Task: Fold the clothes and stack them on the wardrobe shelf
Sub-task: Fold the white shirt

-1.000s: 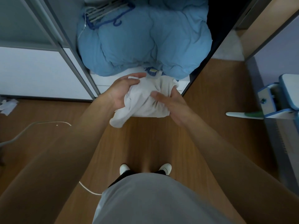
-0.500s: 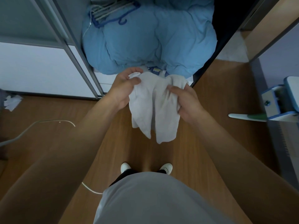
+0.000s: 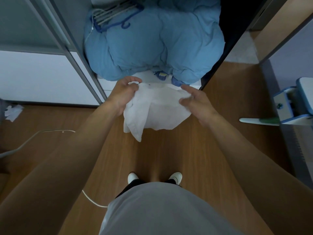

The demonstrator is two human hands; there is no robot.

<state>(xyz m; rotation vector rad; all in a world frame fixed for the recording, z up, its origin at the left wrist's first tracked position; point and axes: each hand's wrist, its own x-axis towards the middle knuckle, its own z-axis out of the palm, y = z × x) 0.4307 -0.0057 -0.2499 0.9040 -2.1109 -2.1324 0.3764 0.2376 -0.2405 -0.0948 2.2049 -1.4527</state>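
Observation:
A white garment [image 3: 159, 109] hangs spread between my two hands above the wooden floor, in front of the open wardrobe. My left hand [image 3: 124, 94] pinches its upper left edge. At the upper right edge, my right hand [image 3: 196, 100] grips the cloth with curled fingers. A narrow flap of the garment droops lowest on the left side. Just beyond my hands lies the white wardrobe shelf [image 3: 147, 77], mostly covered by a bulky light-blue duvet [image 3: 152, 43].
Blue and grey hangers [image 3: 111, 16] lie on the duvet's far left. A sliding door frame [image 3: 71, 53] stands left of the opening and a dark panel [image 3: 225, 53] right of it. A cable [image 3: 33, 138] runs over the floor at left. A blue-white appliance [image 3: 291, 106] sits at right.
The garment went from a bunched bundle to hanging loose, and is now spread wider as my hands moved apart. The view has shifted slightly.

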